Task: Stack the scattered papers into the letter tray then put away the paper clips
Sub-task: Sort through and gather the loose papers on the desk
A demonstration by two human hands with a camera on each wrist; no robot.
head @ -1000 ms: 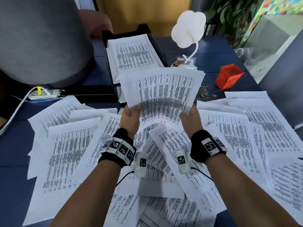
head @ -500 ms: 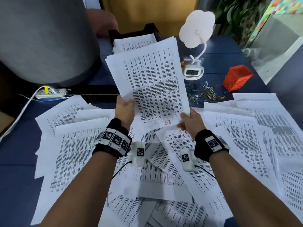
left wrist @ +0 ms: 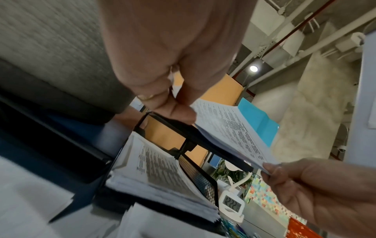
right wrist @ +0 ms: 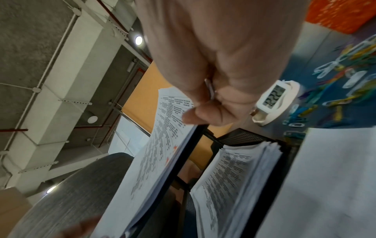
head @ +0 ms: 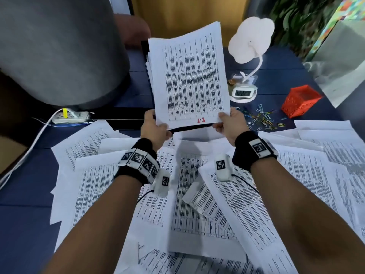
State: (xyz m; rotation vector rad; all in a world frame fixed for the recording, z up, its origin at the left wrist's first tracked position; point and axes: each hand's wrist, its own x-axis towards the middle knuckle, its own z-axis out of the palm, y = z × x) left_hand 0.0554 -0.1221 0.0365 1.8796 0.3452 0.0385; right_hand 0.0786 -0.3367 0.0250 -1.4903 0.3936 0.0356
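**A sheaf of papers carried to the tray**

The left hand [head: 153, 129] and the right hand [head: 230, 123] each pinch a lower corner of the thin sheaf of white printed papers [head: 190, 76], thumb on top and fingers under. I think two hands are used because the sheets are thin and bend easily; held so, the sheaf stays nearly flat, with only a soft curve at its far edge. It hangs in the upper middle of the frame, above the black metal mesh letter tray [left wrist: 195, 170], which already contains a thick pile of similar sheets. The sheaf is not yet inside.

Many loose printed sheets [head: 197, 204] cover the dark blue table [head: 25, 214] in the lower half of the frame, overlapping in disorder. At the right, the small coloured wire paper clips [head: 262, 117] lie scattered, beside the orange perforated plastic box [head: 300, 100], probably their container. A white digital clock [head: 243, 93] stands between tray and clips.
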